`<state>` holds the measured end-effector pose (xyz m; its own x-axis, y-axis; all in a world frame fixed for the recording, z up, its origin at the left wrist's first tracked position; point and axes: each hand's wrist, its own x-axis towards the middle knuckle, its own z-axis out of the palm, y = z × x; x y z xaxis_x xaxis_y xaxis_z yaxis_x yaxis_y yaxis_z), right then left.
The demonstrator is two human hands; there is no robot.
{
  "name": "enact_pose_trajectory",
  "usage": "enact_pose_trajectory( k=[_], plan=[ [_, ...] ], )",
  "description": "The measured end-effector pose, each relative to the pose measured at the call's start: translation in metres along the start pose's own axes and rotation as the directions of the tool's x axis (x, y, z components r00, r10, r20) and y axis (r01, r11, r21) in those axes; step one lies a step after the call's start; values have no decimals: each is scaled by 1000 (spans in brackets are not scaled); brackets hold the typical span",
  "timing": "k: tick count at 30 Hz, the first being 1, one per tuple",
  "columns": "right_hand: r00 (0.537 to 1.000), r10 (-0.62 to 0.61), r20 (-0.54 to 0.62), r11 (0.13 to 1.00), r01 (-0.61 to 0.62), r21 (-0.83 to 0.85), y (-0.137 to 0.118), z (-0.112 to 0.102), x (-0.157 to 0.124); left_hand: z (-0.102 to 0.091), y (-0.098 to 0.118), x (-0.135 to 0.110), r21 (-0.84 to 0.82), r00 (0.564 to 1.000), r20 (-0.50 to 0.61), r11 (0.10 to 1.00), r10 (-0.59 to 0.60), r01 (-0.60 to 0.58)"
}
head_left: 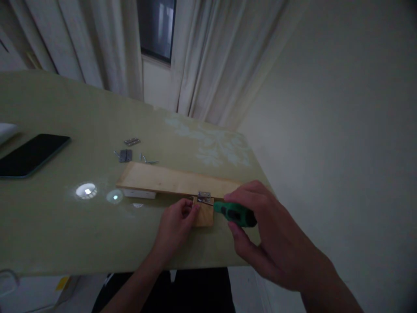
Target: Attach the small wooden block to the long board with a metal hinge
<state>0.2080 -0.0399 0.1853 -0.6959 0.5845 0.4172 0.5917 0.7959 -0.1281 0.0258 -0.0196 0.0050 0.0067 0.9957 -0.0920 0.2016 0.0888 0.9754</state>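
Note:
A small wooden block (205,216) lies against the near edge of a long wooden board (169,181). A metal hinge (204,195) spans the joint between them. My left hand (177,221) is closed at the block's left edge, thumb on its top and fingers curled beside it. Whether a screw is also between those fingertips is too small to tell. My right hand (270,234) grips a green-handled screwdriver (236,214) from the right. The screwdriver's thin shaft points left, its tip at the hinge's lower leaf.
Beyond the board lie a loose hinge (125,155), another hinge (132,141) and several screws (148,161). A white block (140,194) sits under the board's left end. A dark phone (32,154) lies at left. The wall (342,130) borders the table's right side.

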Motion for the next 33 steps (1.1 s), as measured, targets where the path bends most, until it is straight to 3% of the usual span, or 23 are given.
enact_pose_trajectory(
  k=[2,6,11,17,22,25,27,29,31,33],
  plan=[
    [999,-5,-32,999,4,-51,3,3,-1,0,0,0,2,1000,-2,1000,1,-1],
    [978,61,-201,912,-136,-387,9,11,-3,0,-1,-1,-19,1000,-3,1000,-10,10],
    [997,34,-70,982,-46,-180,8,5,1,1,-3,0,-11,1000,5,1000,-16,16],
    [977,102,-186,903,-169,-394,14,10,0,1,-2,2,10,999,-9,999,-39,40],
    [996,-32,-85,999,31,-8,7,11,-2,1,-3,-3,74,1000,-11,997,9,-8],
    [996,-53,-78,997,57,45,3,11,-6,4,-6,-9,233,990,-96,969,103,-78],
    [993,-57,-100,998,59,19,3,13,-8,5,-8,-11,388,937,-206,902,283,-188],
    [989,-66,-136,998,68,11,5,16,-8,4,-8,-8,520,834,-228,787,502,-332],
    [982,-70,-174,997,71,2,6,18,-8,1,-6,-2,578,749,-115,657,652,-483],
    [977,-49,-206,999,48,-11,8,21,-7,-3,-4,5,575,708,19,572,706,-586]
  ],
)
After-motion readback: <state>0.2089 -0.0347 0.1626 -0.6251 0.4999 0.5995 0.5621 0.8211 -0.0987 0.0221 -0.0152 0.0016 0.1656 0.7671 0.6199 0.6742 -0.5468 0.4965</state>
